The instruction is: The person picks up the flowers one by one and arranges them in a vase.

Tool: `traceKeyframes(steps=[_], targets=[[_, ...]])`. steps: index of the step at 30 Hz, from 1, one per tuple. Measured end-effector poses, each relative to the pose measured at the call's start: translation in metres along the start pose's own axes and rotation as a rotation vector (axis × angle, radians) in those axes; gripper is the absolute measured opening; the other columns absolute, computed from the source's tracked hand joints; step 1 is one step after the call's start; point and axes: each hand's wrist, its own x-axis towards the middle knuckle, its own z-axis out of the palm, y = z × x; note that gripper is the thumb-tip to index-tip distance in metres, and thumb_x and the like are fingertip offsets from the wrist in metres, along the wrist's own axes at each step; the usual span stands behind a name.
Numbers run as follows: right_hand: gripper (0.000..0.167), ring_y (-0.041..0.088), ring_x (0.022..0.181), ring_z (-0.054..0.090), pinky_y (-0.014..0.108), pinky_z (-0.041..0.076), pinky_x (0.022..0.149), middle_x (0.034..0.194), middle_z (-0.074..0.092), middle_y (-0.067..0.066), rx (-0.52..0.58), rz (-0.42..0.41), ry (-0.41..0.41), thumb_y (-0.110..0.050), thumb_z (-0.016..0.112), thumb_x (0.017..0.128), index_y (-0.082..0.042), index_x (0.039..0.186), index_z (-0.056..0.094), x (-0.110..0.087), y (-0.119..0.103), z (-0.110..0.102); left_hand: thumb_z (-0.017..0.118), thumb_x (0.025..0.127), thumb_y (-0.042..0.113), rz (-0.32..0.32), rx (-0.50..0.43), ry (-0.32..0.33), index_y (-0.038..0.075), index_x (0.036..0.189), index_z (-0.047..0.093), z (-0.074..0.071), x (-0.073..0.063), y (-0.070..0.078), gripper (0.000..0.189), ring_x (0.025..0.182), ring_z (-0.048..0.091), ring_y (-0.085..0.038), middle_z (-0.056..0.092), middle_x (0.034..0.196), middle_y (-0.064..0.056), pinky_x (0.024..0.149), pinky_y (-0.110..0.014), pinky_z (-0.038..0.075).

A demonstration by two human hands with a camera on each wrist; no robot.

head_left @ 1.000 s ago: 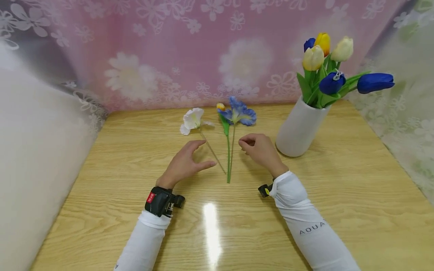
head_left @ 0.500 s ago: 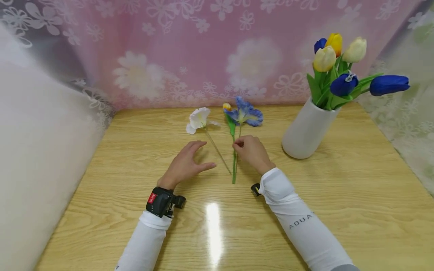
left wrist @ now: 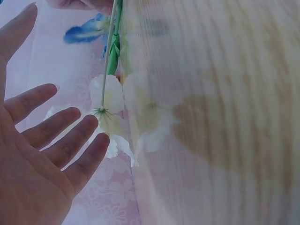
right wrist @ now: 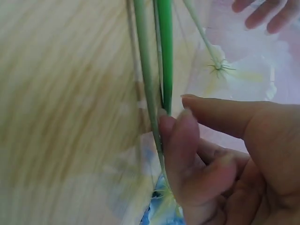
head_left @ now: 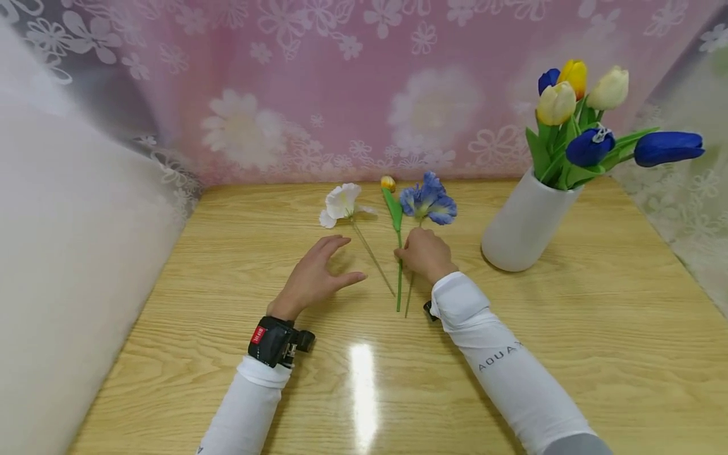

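My right hand (head_left: 425, 254) reaches over the stems, its fingers bent and its thumb apart from them. In the right wrist view its fingertips (right wrist: 180, 133) are at the green stem (right wrist: 165, 56) of a small yellow-orange artificial tulip (head_left: 388, 184); a firm hold does not show. The thin stem of a blue artificial flower (head_left: 429, 199) passes along the outside of these fingers. My left hand (head_left: 314, 276) is spread with nothing in it, left of a white artificial flower (head_left: 343, 202) lying on the table. Part of the tulip stem is hidden behind my right fingers.
A white vase (head_left: 526, 224) stands at the right, leaning in view, with blue, yellow and cream tulips (head_left: 557, 104) fanning out over its rim. The wooden table (head_left: 256, 240) ends at a pink floral curtain (head_left: 341, 95) behind the flowers.
My right hand has moved left onto the stems. The blue flower has shifted right, apart from the tulip it lay against. My left hand keeps nearly the same place; the whole view has shifted slightly.
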Motion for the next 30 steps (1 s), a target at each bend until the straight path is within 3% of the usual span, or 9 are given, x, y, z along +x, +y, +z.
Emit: traceKeyframes(steps=[5, 10, 19, 23, 30], targets=[[0.037, 0.02, 0.049, 0.056, 0.033, 0.046, 0.048, 0.053, 0.061, 0.004, 0.003, 0.01, -0.036, -0.022, 0.062, 0.093, -0.006, 0.06, 0.068, 0.008, -0.004, -0.003, 0.063, 0.078, 0.067, 0.004, 0.022, 0.005, 0.017, 0.143, 0.045, -0.001, 0.002, 0.002, 0.084, 0.133, 0.036, -0.024, 0.036, 0.147, -0.004, 0.103, -0.046, 0.036], [0.035, 0.018, 0.049, 0.06, 0.033, 0.049, 0.055, 0.055, 0.064, 0.003, 0.021, 0.042, -0.085, -0.02, 0.061, 0.093, -0.007, 0.062, 0.071, 0.012, -0.006, -0.007, 0.064, 0.078, 0.066, 0.004, 0.018, 0.003, 0.015, 0.142, 0.046, -0.002, 0.003, 0.001, 0.083, 0.133, 0.036, -0.026, 0.036, 0.148, -0.005, 0.103, -0.047, 0.036], [0.029, 0.018, 0.052, 0.065, 0.028, 0.051, 0.052, 0.059, 0.066, 0.004, 0.136, 0.1, -0.133, -0.024, 0.069, 0.086, -0.004, 0.066, 0.071, 0.014, 0.001, -0.004, 0.066, 0.079, 0.064, -0.006, -0.012, -0.007, 0.015, 0.142, 0.047, 0.002, 0.0, 0.003, 0.082, 0.133, 0.037, -0.026, 0.035, 0.148, -0.004, 0.102, -0.048, 0.037], [0.025, 0.016, 0.052, 0.065, 0.027, 0.053, 0.052, 0.061, 0.067, 0.006, 0.253, 0.086, -0.145, -0.021, 0.069, 0.085, -0.001, 0.071, 0.074, 0.014, 0.01, -0.002, 0.064, 0.079, 0.065, -0.005, -0.006, -0.008, 0.015, 0.142, 0.046, 0.003, -0.001, 0.002, 0.083, 0.132, 0.037, -0.027, 0.035, 0.148, -0.005, 0.102, -0.048, 0.037], [0.023, 0.014, 0.054, 0.066, 0.027, 0.056, 0.058, 0.067, 0.069, 0.009, 0.477, 0.045, -0.193, -0.012, 0.063, 0.088, 0.007, 0.099, 0.071, 0.016, 0.022, -0.002, 0.064, 0.08, 0.064, -0.004, -0.011, 0.005, 0.014, 0.141, 0.047, 0.001, -0.003, 0.001, 0.082, 0.132, 0.038, -0.028, 0.035, 0.148, -0.006, 0.101, -0.048, 0.038]])
